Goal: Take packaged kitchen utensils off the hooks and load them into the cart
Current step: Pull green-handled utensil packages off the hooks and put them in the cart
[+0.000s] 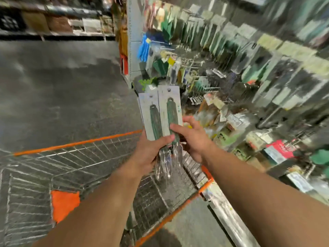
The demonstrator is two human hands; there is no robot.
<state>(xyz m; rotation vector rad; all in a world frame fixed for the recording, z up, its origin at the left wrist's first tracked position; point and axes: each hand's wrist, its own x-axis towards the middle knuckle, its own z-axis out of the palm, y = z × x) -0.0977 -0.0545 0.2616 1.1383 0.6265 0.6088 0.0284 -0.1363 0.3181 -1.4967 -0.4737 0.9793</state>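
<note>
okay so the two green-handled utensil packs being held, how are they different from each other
The left pack sits lower and nearer the cart; the right pack rises higher, its card top above the other's. The left hand grips the left pack from below; the right hand pinches the right pack's handle. Both have pale backing cards, green handles and clear plastic lower ends.

A wire cart with orange trim stands on the grey concrete floor.

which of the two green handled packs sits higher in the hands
The right pack: its card top rises above the left pack, and the right hand pinches it.
</note>
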